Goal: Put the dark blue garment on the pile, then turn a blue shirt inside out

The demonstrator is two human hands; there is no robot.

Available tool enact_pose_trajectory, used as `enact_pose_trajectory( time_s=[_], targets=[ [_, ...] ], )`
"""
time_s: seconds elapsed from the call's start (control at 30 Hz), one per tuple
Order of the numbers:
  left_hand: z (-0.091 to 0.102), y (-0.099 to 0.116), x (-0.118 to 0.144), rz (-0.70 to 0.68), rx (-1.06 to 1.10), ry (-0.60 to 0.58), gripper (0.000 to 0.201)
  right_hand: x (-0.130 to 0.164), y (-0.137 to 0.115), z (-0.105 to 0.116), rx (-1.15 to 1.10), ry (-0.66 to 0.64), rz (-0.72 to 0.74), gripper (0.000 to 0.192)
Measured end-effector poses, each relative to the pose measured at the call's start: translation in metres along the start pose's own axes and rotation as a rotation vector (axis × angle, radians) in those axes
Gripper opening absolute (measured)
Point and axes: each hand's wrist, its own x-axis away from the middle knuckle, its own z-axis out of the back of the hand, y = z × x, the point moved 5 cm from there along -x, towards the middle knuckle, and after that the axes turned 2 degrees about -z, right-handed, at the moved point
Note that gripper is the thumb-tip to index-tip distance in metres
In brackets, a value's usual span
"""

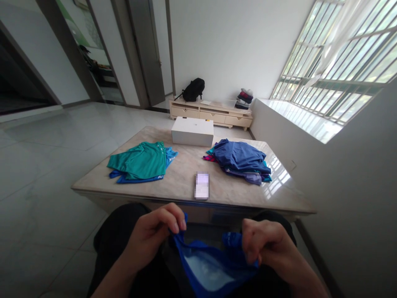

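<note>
At the bottom centre of the frame, the left hand point(155, 234) and the right hand point(266, 244) are each closed in a pinch on an upper edge of a bright blue, thin fabric garment point(211, 265), which sags between them over the lap. To handle it well, both grips should probably stay level and pull the edge taut. Above lie a folded green shirt stack point(139, 163), a blue-purple clothes pile point(242, 161) and a white rectangular box point(192, 131) on the glossy beige marble table point(182, 178).
</note>
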Motion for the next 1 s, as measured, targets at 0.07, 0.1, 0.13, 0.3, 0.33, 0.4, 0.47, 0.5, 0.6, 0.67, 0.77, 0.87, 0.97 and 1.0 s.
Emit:
enact_pose_trajectory(
  time_s=[0.07, 0.1, 0.13, 0.3, 0.33, 0.4, 0.47, 0.5, 0.6, 0.67, 0.77, 0.87, 0.97, 1.0],
  targets=[
    [-0.020, -0.006, -0.007, 0.021, 0.139, 0.014, 0.025, -0.017, -0.006, -0.016, -0.024, -0.005, 0.040, 0.013],
    [-0.030, -0.009, -0.010, 0.029, 0.201, 0.021, 0.025, -0.024, -0.007, -0.022, -0.028, 0.014, 0.064, 0.011],
    [-0.039, -0.012, -0.012, 0.034, 0.252, 0.018, 0.024, -0.031, -0.007, -0.028, -0.024, 0.043, 0.084, 0.008],
    [-0.068, -0.018, -0.020, -0.009, 0.449, -0.080, 0.012, -0.042, 0.002, -0.045, -0.020, 0.205, 0.133, 0.011],
    [-0.070, -0.020, -0.021, -0.009, 0.486, -0.081, 0.010, -0.042, 0.003, -0.046, -0.020, 0.228, 0.139, 0.011],
    [-0.070, -0.025, -0.022, 0.026, 0.541, -0.047, 0.009, -0.041, 0.005, -0.047, -0.015, 0.265, 0.141, 0.011],
    [-0.069, -0.032, -0.021, 0.079, 0.568, 0.012, 0.017, -0.040, 0.006, -0.048, -0.021, 0.284, 0.142, 0.011],
    [-0.068, -0.034, -0.020, 0.098, 0.579, 0.031, 0.021, -0.040, 0.006, -0.049, -0.035, 0.286, 0.146, 0.011],
    [-0.068, -0.040, -0.017, 0.113, 0.617, -0.007, 0.023, -0.042, 0.006, -0.051, -0.086, 0.296, 0.148, 0.010],
    [-0.069, -0.045, -0.017, 0.126, 0.623, -0.065, 0.024, -0.044, 0.006, -0.051, -0.110, 0.313, 0.132, 0.007],
    [-0.068, -0.053, -0.018, 0.165, 0.585, -0.079, 0.033, -0.044, 0.008, -0.049, -0.073, 0.298, 0.090, 0.012],
    [-0.068, -0.061, -0.021, 0.221, 0.536, -0.049, 0.048, -0.042, 0.012, -0.048, -0.016, 0.232, 0.056, 0.017],
    [-0.069, -0.063, -0.023, 0.242, 0.481, -0.036, 0.054, -0.038, 0.017, -0.043, 0.043, 0.250, 0.037, 0.010],
    [-0.068, -0.063, -0.023, 0.248, 0.459, -0.024, 0.055, -0.037, 0.019, -0.041, 0.071, 0.277, 0.032, 0.008]
  ],
)
